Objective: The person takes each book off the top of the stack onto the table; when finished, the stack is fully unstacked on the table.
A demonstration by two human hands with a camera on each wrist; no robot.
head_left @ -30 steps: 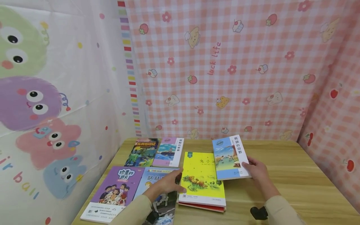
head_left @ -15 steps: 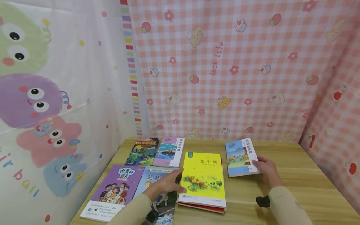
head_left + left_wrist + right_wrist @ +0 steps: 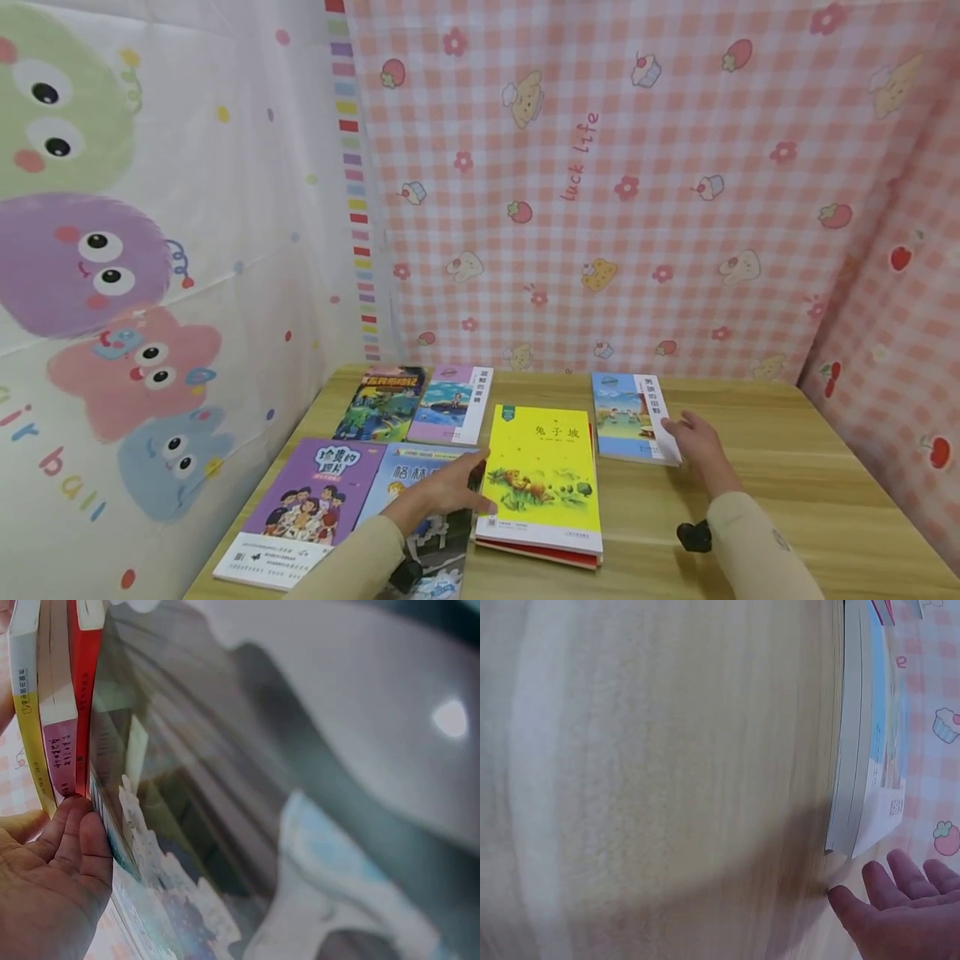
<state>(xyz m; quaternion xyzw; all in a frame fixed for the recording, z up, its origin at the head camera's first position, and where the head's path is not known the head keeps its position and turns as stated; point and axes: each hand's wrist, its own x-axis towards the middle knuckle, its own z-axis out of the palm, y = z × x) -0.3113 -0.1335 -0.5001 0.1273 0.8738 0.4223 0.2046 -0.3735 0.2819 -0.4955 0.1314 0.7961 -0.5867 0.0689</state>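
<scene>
My left hand (image 3: 441,490) holds the left side of a stack of books topped by a yellow book (image 3: 542,471). In the left wrist view the thumb is at the yellow book, and bent fingertips meet the lower spines. Beneath the yellow cover are a book with a pink spine (image 3: 60,754) and a red book (image 3: 84,697). A blue-and-white book (image 3: 628,417) lies flat on the table behind and right of the stack. My right hand (image 3: 696,442) is just off its right edge, fingers loosely extended; the right wrist view shows a small gap.
Left of the stack lie a purple book (image 3: 311,500), a light-blue book (image 3: 438,550) partly under my left arm, a green adventure book (image 3: 381,406) and a lilac-and-white book (image 3: 450,404). Patterned curtains (image 3: 585,233) enclose the wooden table (image 3: 787,467).
The blue-and-white book moved right off the yellow book, then slightly back left, and now lies flat on the table. My right hand has let go of it. My left hand stayed put.
</scene>
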